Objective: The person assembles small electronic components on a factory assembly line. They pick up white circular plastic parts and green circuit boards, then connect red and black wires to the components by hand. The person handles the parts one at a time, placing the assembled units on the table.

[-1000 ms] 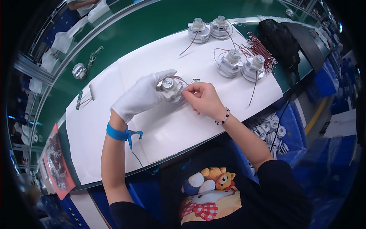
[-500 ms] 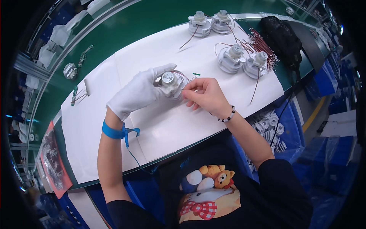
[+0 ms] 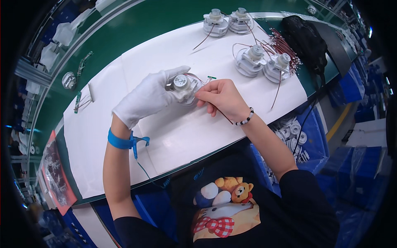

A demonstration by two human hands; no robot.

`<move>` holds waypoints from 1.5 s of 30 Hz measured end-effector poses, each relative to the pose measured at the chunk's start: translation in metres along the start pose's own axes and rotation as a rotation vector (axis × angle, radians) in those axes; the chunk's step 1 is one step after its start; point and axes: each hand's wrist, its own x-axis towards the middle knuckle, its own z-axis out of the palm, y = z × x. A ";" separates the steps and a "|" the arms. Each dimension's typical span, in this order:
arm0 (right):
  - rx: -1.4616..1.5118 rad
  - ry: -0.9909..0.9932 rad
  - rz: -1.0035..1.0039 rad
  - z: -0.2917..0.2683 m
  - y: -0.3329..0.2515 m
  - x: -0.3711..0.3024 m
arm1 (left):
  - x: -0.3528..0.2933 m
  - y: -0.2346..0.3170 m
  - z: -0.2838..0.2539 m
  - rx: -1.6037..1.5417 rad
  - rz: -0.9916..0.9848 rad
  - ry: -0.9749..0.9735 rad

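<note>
My left hand [image 3: 147, 96], in a white glove with a blue wrist strap below it, is closed around a small white motor assembly [image 3: 182, 82] with a round metallic top. Reddish-brown wires run from the assembly to a small green circuit board [image 3: 211, 77] just beyond my right fingers. My bare right hand [image 3: 223, 99] pinches a thin dark brown wire [image 3: 223, 113] at the assembly's right side. That wire trails back under the palm toward the beaded bracelet. Where its front end meets the assembly is hidden by my fingertips.
Several similar white assemblies [image 3: 250, 61] with wires stand at the far right, near a bundle of red-brown wires [image 3: 285, 49] and a black bag [image 3: 304, 45]. White sheets [image 3: 124, 165] cover the green table. A blue bin [image 3: 316, 140] of white parts sits right; a bag of parts [image 3: 56, 173] lies left.
A dark brown wire now shows trailing from my right fingers toward the wrist. The small green board shows more beyond that hand. My left hand keeps its hold on the assembly.
</note>
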 end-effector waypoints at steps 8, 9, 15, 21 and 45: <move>-0.086 0.009 0.023 0.001 -0.008 0.002 | 0.002 0.001 -0.001 0.014 -0.028 -0.037; -0.076 0.011 0.017 0.001 -0.008 0.002 | 0.002 0.000 -0.001 0.010 -0.021 -0.030; 0.002 0.030 0.003 0.005 -0.002 0.003 | -0.002 -0.008 0.004 0.032 0.007 0.041; -0.018 0.018 0.013 0.005 -0.006 0.002 | -0.007 -0.001 0.002 0.291 0.121 0.102; -0.112 -0.161 0.040 -0.013 0.001 -0.051 | -0.122 -0.123 -0.118 1.180 -0.858 0.454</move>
